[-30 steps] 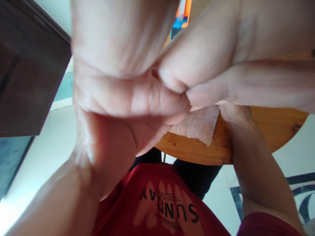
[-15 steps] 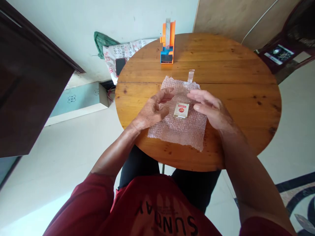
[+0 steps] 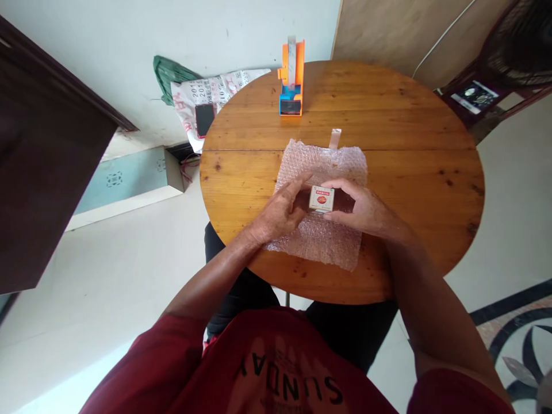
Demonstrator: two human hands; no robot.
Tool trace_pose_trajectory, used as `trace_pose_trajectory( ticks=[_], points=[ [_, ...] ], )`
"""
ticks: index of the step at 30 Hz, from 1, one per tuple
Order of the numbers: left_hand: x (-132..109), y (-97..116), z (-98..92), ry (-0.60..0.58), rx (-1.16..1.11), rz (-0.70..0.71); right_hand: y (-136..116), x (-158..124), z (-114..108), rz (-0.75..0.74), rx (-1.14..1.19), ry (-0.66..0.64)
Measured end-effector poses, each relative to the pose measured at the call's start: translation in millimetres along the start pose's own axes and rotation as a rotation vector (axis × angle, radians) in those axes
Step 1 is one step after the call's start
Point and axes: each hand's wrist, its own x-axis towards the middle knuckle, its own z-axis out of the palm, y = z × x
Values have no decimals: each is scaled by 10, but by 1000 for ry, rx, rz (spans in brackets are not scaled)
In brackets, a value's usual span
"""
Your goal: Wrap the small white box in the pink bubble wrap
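Observation:
A small cream box (image 3: 321, 199) with a red label and a round red mark sits over the middle of a sheet of bubble wrap (image 3: 319, 238). My right hand (image 3: 366, 210) grips it from the right, index finger at the far edge and thumb at the near edge. Just left of the box is my left hand (image 3: 282, 210), thumb and fingers apart and curved toward it; whether the fingertips touch it I cannot tell. A short strip of clear tape (image 3: 335, 138) sticks out past the far edge of the wrap.
An orange and blue tape dispenser (image 3: 292, 77) stands at the far side of the round wooden table (image 3: 431, 190). Beyond the table's left edge, a dark phone (image 3: 204, 119) lies on a printed white bag (image 3: 185, 106). A fan (image 3: 521, 46) stands at the right.
Both hands have come lower and closer together around the box. The right hand has taken hold of it, and the box has turned slightly. The view has shifted a little.

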Motion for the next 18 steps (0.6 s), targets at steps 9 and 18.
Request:
trace_pose_trajectory(
  ticks=[9, 18],
  points=[
    [18, -102, 13, 25, -72, -25, 1, 12, -1, 1, -27, 34],
    [-354, 574, -231, -39, 414, 116, 93, 21, 10, -37, -45, 36]
  ],
)
